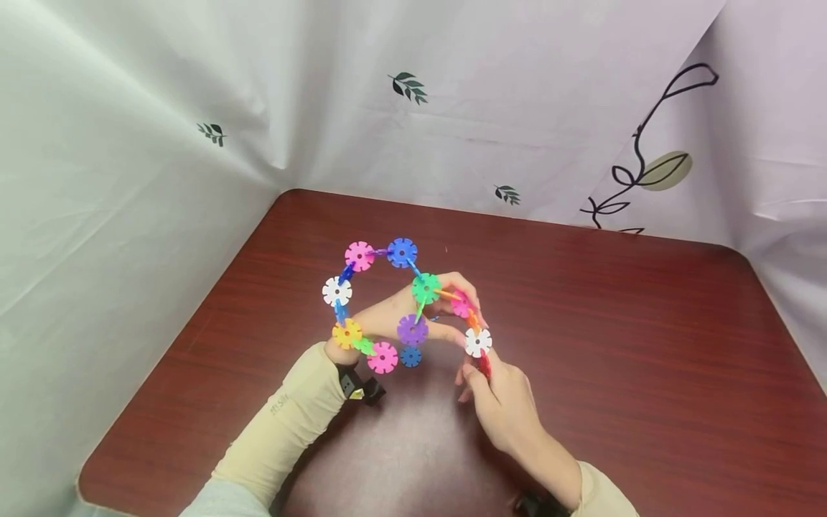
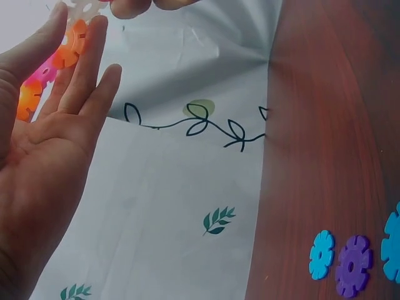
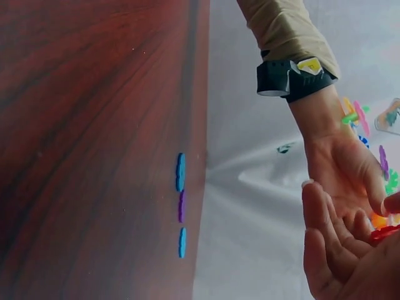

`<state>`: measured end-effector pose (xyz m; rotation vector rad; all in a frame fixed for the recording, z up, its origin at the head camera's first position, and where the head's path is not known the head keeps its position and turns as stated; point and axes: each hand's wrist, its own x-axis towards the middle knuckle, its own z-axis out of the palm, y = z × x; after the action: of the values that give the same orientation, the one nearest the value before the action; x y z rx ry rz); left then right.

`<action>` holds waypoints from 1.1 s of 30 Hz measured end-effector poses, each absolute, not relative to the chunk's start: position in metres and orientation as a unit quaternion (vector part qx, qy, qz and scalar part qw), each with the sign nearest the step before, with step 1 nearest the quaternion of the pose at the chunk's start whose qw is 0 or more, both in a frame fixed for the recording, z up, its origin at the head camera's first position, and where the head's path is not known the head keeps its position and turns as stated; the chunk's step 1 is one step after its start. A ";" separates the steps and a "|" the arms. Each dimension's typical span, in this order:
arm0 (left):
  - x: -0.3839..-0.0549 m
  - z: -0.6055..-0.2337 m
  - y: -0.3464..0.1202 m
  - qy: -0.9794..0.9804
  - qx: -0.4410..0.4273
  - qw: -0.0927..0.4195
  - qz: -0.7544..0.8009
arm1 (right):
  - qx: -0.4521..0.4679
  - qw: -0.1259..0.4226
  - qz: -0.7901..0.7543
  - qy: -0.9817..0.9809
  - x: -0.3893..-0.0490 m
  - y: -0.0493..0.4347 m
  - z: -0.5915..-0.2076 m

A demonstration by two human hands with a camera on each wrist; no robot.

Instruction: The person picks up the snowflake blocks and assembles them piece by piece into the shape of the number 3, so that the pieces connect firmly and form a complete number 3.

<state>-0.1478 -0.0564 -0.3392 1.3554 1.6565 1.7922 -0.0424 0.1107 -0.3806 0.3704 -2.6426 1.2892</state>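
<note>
A chain of coloured, notched plastic snowflake discs hangs in a loop above the table, with a green disc (image 1: pixel 426 289), a yellow disc (image 1: pixel 347 334) and several others slotted edge to edge. My left hand (image 1: pixel 390 316) reaches behind the loop and pinches the chain by an orange disc (image 2: pixel 74 44) between thumb and fingers. At the chain's right end is a white disc (image 1: pixel 478 343). Just below it, my right hand (image 1: pixel 507 402) pinches a red disc (image 3: pixel 384 232), whose upper edge meets the white one. A purple disc (image 3: pixel 384 161) dangles beside the green one.
On the dark red wooden table (image 1: pixel 614 345) lie a small light blue disc (image 2: pixel 322 255), a purple disc (image 2: pixel 354 267) and a larger blue disc (image 2: pixel 392 244) in a row. A white curtain (image 1: pixel 452 136) with leaf prints stands behind and beside the table.
</note>
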 end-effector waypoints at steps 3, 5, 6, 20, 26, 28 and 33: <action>-0.148 -0.340 -0.055 0.581 0.474 0.173 0.639 | 0.150 0.073 0.448 -0.878 -0.042 0.116 -0.384; -0.148 -0.339 -0.057 0.577 0.469 0.177 0.645 | 0.160 0.063 0.449 -0.876 -0.043 0.116 -0.384; -0.149 -0.340 -0.059 0.576 0.466 0.180 0.647 | 0.167 0.061 0.443 -0.879 -0.043 0.116 -0.384; -0.158 -0.339 -0.090 0.601 0.438 0.192 0.640 | 0.213 -0.053 0.305 -0.927 -0.112 0.137 -0.396; -0.157 -0.339 -0.095 0.644 0.430 0.171 0.609 | 0.258 -0.054 0.284 -0.922 -0.133 0.089 -0.415; -0.157 -0.340 -0.097 0.644 0.430 0.167 0.610 | 0.257 -0.048 0.306 -0.915 -0.132 0.078 -0.412; -0.160 -0.341 -0.099 0.633 0.430 0.157 0.625 | 0.284 -0.004 0.312 -0.907 -0.130 0.063 -0.393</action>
<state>-0.1597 -0.0986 -0.3411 1.2307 1.8104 1.7878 -0.1298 0.0631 -0.3935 0.8931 -2.8561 0.9824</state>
